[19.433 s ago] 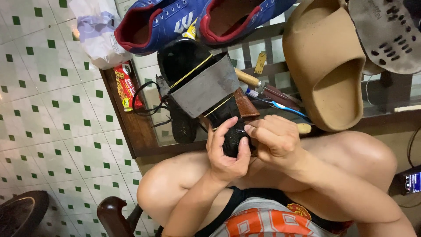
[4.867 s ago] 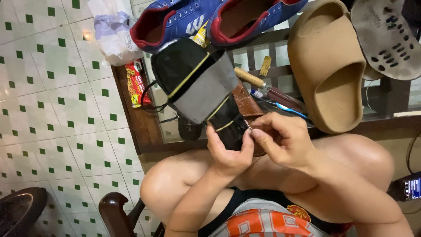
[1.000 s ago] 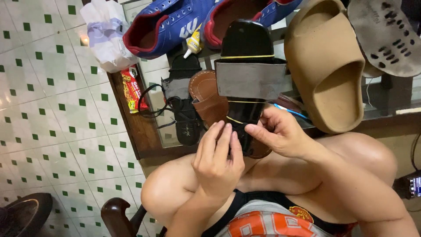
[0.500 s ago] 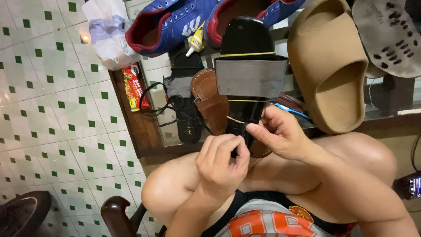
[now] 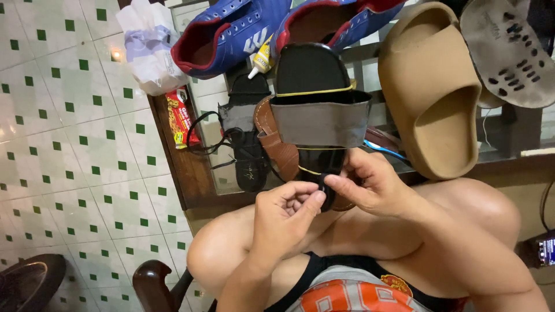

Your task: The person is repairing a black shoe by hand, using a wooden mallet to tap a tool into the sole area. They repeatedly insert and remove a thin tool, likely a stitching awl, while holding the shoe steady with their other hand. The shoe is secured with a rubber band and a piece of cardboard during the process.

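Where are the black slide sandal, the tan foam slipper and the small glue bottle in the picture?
black slide sandal (image 5: 312, 72): head view, on the bare black footbed above the grey strap.
tan foam slipper (image 5: 425, 63): head view, on the wide upper band.
small glue bottle (image 5: 262, 59): head view, on the yellow body.

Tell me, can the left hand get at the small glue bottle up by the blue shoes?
Probably yes: the glue bottle lies uncovered beyond the black slide sandal, but the left hand is pinching that sandal's heel now.
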